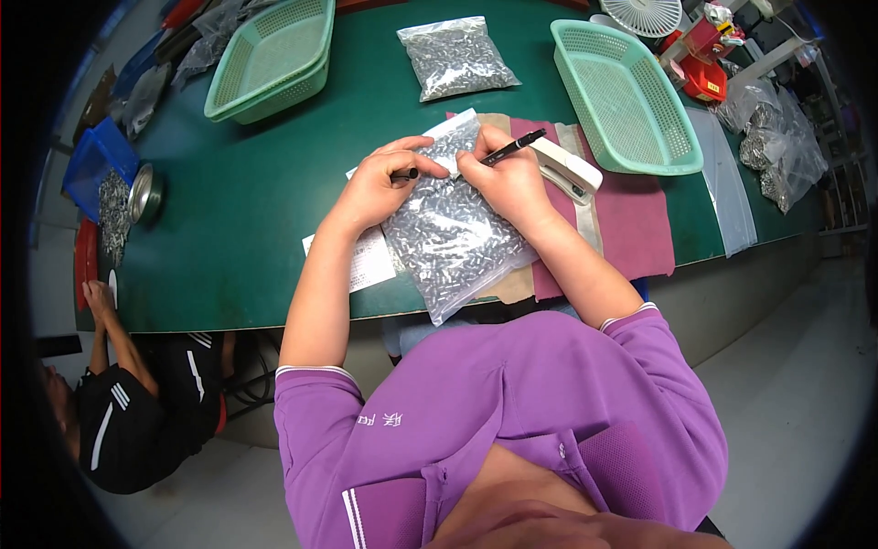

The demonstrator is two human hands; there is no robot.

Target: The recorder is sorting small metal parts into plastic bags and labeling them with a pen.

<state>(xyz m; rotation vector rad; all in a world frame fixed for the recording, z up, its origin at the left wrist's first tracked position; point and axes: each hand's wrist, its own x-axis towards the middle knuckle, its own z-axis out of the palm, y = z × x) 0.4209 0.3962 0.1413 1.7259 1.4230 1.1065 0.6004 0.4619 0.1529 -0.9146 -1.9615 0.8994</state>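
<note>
A clear plastic bag [453,233] full of small silvery metal pieces lies in front of me, its lower end reaching past the table's near edge. My right hand [512,183] grips a black marker pen [515,146], with its writing end down at the bag's upper part. My left hand [377,188] rests on the bag's left side, and a black pen cap [404,174] is tucked in its curled fingers. Beside my right hand sits a white stapler [569,172]. A printed paper slip [370,263] lies partly under the bag and left forearm.
Another filled bag [457,59] lies farther back. Green baskets [236,102] [679,156] stand at both sides. Maroon cloth [636,224] covers the table at right. At left, loose metal pieces [113,215] spill from a blue bin [90,165], near another person's hands [98,297].
</note>
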